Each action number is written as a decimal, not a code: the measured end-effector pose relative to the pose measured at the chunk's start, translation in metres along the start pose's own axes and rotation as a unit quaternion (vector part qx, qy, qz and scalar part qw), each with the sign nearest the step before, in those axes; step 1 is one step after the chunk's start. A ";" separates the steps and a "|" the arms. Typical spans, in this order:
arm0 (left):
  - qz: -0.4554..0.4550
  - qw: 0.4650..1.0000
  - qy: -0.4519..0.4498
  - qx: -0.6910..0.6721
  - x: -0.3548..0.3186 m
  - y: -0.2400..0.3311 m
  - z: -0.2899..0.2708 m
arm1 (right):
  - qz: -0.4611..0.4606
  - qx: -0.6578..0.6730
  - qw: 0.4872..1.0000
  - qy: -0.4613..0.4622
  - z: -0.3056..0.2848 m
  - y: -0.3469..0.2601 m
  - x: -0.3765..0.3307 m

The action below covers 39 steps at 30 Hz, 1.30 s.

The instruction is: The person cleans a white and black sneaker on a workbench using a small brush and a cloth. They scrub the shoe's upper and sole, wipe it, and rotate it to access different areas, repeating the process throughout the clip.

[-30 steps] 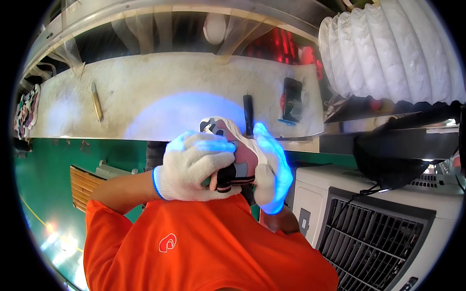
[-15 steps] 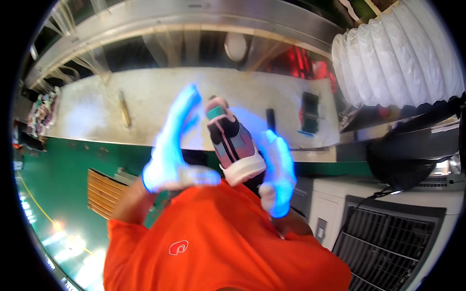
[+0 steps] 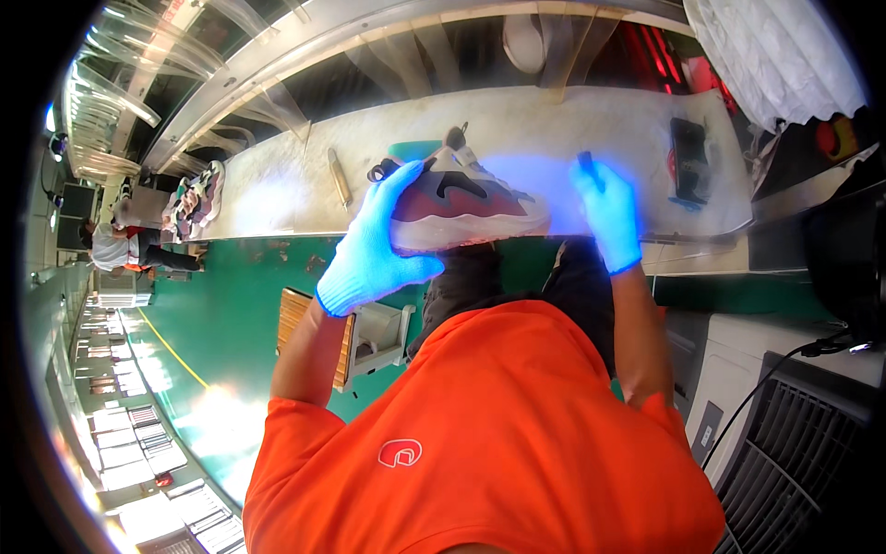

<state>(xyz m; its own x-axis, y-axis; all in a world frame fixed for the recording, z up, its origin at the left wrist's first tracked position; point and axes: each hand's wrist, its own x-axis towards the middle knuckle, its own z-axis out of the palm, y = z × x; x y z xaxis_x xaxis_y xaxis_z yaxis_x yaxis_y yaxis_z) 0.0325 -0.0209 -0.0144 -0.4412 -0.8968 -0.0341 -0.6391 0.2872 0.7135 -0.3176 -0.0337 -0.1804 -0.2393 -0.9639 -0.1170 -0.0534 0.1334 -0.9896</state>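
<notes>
Above the front edge of the counter (image 3: 291,194), a shoe (image 3: 461,205) is held sole down toward the person, its toe pointing right and its heel left, the long axis running nearly parallel to that edge. The gloved left hand (image 3: 371,242) is cupped partly closed about the heel, fingers along the side and thumb spread low by the sole. The gloved right hand (image 3: 609,214), well apart from the toe, has its fingers curled round a black stick (image 3: 585,162), only the tip of which shows. Half a second earlier the shoe ran steeply away from the body, the left hand was spread wide and clear of it, and the stick lay on the counter behind the right hand; the view has also shifted. The sole overlaps the counter's edge in the view, though whether it touches cannot be told. A blue-lit gap of counter separates toe from right hand; a narrower one lies between the left hand and a tan tool (image 3: 340,178). Rightward, a black case (image 3: 688,159) lies near the counter's right end, with open counter between it and the right hand.
</notes>
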 end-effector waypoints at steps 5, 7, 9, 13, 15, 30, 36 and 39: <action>-0.021 1.000 0.006 -0.021 -0.003 -0.001 0.008 | -0.035 0.383 0.920 -0.068 0.053 -0.089 -0.026; -0.018 1.000 0.018 -0.005 -0.003 0.001 0.011 | -0.023 0.480 0.874 -0.071 0.077 -0.101 -0.013; -0.021 0.999 0.031 0.031 -0.005 0.006 0.012 | 0.006 0.571 0.817 -0.085 0.097 -0.102 -0.001; -0.028 0.999 0.037 0.024 -0.005 0.013 0.017 | 0.066 0.648 0.754 -0.088 0.125 -0.102 0.019; -0.026 0.998 0.041 0.035 -0.005 0.014 0.019 | 0.050 0.649 0.754 -0.090 0.129 -0.090 0.027; -0.047 0.996 0.069 0.040 -0.001 0.021 0.027 | -0.002 0.725 0.625 -0.291 0.126 -0.066 0.029; -0.043 0.995 0.076 0.056 -0.003 0.017 0.029 | 0.059 0.688 0.708 -0.148 0.130 -0.070 0.020; -0.051 0.992 0.102 0.058 -0.004 0.020 0.034 | 0.049 0.667 0.736 -0.106 0.129 -0.073 0.015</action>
<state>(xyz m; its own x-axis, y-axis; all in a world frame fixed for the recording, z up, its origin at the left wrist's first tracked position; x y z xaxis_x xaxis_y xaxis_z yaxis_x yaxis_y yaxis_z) 0.0001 -0.0001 -0.0231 -0.2416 -0.9692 0.0477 -0.7469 0.2171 0.6285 -0.1919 -0.0878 -0.1207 -0.0149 -0.9978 -0.0642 0.9868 -0.0043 -0.1616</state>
